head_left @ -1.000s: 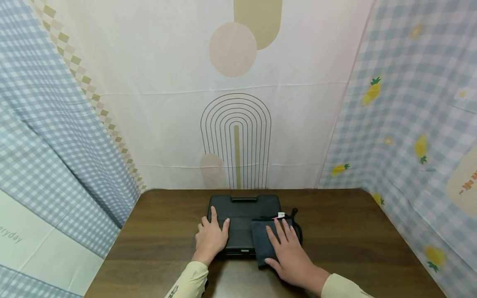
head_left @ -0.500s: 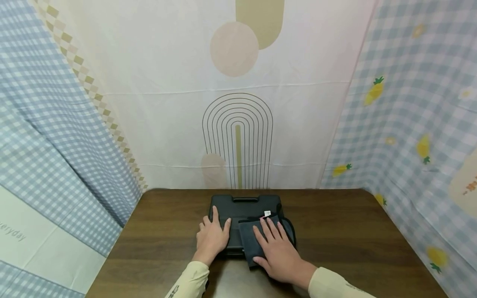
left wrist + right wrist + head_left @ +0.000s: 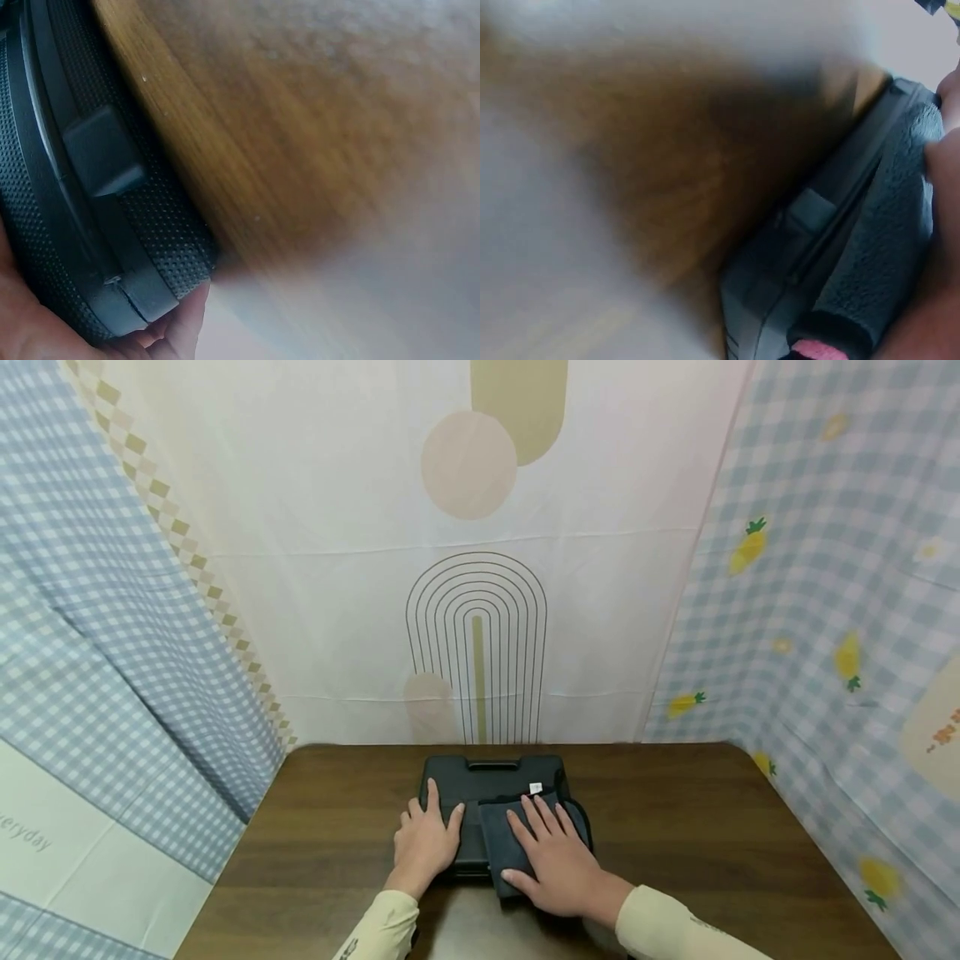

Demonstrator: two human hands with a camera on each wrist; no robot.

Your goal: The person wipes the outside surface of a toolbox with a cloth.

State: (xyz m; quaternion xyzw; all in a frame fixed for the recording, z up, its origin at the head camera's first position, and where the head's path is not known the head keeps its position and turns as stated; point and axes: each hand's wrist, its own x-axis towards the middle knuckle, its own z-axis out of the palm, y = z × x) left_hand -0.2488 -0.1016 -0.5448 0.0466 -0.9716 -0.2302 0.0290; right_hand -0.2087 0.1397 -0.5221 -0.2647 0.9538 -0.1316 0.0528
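Note:
A black hard plastic case (image 3: 491, 770) with a recessed handle lies on the table. My left hand (image 3: 423, 846) holds its left side, thumb and index finger on the lid. In the left wrist view, fingers (image 3: 184, 322) bend round the corner of the case beside its latch. On the right part of the lid lies a folded dark grey-blue plush cloth (image 3: 501, 835) with black edging and a white tag. My right hand (image 3: 558, 864) presses flat on it with straight, spread fingers. The right wrist view shows the cloth over the case's edge and some pink at its end.
The brown wooden table (image 3: 337, 827) extends on both sides of the case. Behind it hangs a pale patterned cloth (image 3: 337, 627), with blue checked curtains (image 3: 787, 602) at the sides.
My right hand has slid left with the cloth, farther onto the lid. The left hand and the case stay in nearly the same place.

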